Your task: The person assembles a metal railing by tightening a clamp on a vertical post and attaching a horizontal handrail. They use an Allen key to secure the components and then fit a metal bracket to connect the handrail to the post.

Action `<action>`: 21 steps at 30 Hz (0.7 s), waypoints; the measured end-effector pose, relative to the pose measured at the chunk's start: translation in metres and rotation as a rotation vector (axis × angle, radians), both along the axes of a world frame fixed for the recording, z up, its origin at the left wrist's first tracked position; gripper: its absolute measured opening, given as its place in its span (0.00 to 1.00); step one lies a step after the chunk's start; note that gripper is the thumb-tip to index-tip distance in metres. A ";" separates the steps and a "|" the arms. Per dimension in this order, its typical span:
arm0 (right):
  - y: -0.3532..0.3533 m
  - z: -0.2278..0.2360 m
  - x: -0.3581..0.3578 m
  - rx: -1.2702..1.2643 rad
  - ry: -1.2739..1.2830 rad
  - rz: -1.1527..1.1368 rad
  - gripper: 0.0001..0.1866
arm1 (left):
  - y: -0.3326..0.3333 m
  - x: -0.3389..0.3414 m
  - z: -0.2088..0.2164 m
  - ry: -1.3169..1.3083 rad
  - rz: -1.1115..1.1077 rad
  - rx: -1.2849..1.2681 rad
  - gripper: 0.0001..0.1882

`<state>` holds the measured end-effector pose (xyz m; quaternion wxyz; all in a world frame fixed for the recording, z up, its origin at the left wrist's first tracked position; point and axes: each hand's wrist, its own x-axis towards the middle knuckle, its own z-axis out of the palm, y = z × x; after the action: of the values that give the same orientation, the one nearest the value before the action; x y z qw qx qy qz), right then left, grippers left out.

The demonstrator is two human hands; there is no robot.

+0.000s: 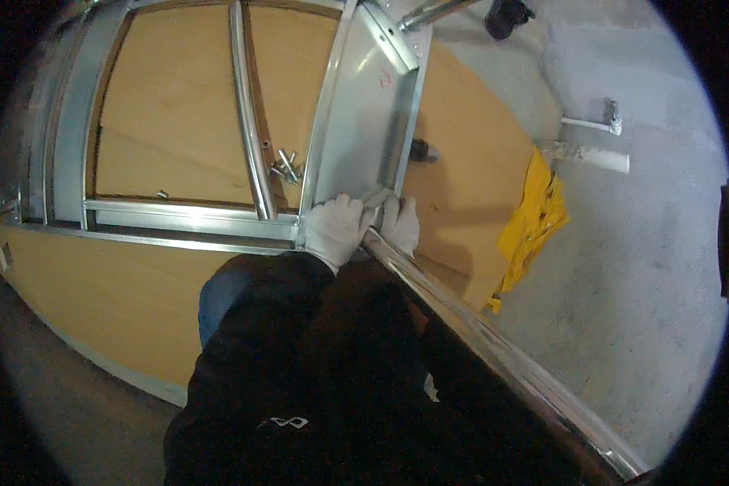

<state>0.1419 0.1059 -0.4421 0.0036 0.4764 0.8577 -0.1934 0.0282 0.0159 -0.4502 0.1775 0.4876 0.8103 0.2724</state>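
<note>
Both my hands wear white gloves and meet at the near corner of a shiny metal frame (356, 138). My left hand (334, 230) lies on the left of that corner, fingers bent together; what is under them is hidden. Just right of it, my right hand (400, 227) is curled around the upper end of a long polished metal tube (494, 336). This tube slants down to the lower right, past my dark sleeve. Between the fingers a small grey metal edge shows at the corner, too covered to tell its shape.
Several short metal fittings (287, 168) lie on the brown cardboard (170, 105) inside the frame, beside a metal crossbar (251, 113). A black-ended tool (422, 151) pokes out right of the frame. Yellow cloth or plastic (535, 223) lies at the cardboard's edge. White pipes (591, 154) stick out beyond.
</note>
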 end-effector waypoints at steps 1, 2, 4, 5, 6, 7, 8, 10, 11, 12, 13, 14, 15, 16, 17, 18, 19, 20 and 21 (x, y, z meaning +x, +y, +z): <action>-0.001 0.000 0.003 0.027 -0.006 0.001 0.24 | 0.003 0.000 0.002 0.003 -0.009 0.022 0.15; -0.001 -0.001 0.004 -0.036 0.026 -0.105 0.24 | 0.004 -0.001 0.004 0.006 -0.018 0.043 0.15; 0.000 -0.005 0.007 -0.097 0.041 -0.206 0.24 | 0.003 0.000 0.007 -0.051 -0.065 -0.028 0.13; 0.001 -0.009 0.006 -0.094 0.023 -0.203 0.24 | 0.003 -0.001 0.006 -0.043 -0.065 -0.025 0.12; 0.001 -0.013 0.007 -0.090 0.009 -0.209 0.24 | 0.003 -0.003 0.003 -0.037 -0.067 -0.023 0.12; 0.003 -0.016 0.005 -0.085 -0.004 -0.213 0.24 | 0.006 -0.008 0.002 -0.015 -0.099 -0.012 0.12; 0.003 -0.018 0.004 -0.079 -0.010 -0.225 0.25 | 0.004 -0.005 0.004 -0.023 -0.073 -0.008 0.12; 0.004 -0.024 0.007 -0.040 0.011 -0.184 0.22 | 0.002 -0.006 0.015 -0.033 -0.027 0.002 0.12; 0.006 -0.028 0.010 -0.006 0.038 -0.131 0.23 | 0.002 -0.007 0.020 -0.037 -0.025 0.003 0.12; 0.008 -0.032 0.012 -0.016 0.052 -0.128 0.24 | 0.002 -0.006 0.018 -0.006 -0.019 0.022 0.13; 0.007 -0.027 0.009 -0.030 0.062 -0.125 0.24 | 0.003 -0.004 0.013 0.026 -0.010 0.044 0.14; 0.005 -0.019 0.009 -0.089 0.059 -0.172 0.23 | 0.003 -0.003 0.007 0.058 -0.002 0.067 0.15; 0.003 -0.014 0.005 -0.113 0.067 -0.194 0.24 | 0.003 -0.003 0.002 0.038 -0.015 0.053 0.15; 0.003 -0.013 0.007 -0.134 0.074 -0.217 0.26 | 0.003 -0.001 0.004 0.039 -0.016 0.013 0.15; 0.004 -0.015 0.007 -0.120 0.092 -0.215 0.26 | 0.004 -0.001 0.005 0.040 -0.017 -0.027 0.15; 0.005 -0.014 0.010 -0.145 0.153 -0.220 0.26 | 0.005 0.000 0.007 0.040 -0.018 -0.067 0.15; 0.005 -0.010 0.008 -0.175 0.213 -0.217 0.27 | 0.005 -0.003 0.002 0.049 -0.021 -0.009 0.15; 0.007 -0.003 0.010 -0.244 0.315 -0.221 0.28 | 0.005 -0.001 -0.002 0.056 -0.013 0.004 0.15; 0.009 0.001 0.009 -0.315 0.334 -0.285 0.28 | 0.003 0.002 -0.005 0.063 -0.005 0.017 0.14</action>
<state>0.1507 0.1149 -0.4412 -0.0912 0.5472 0.7300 -0.3992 0.0298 0.0192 -0.4552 0.1487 0.4995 0.8118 0.2632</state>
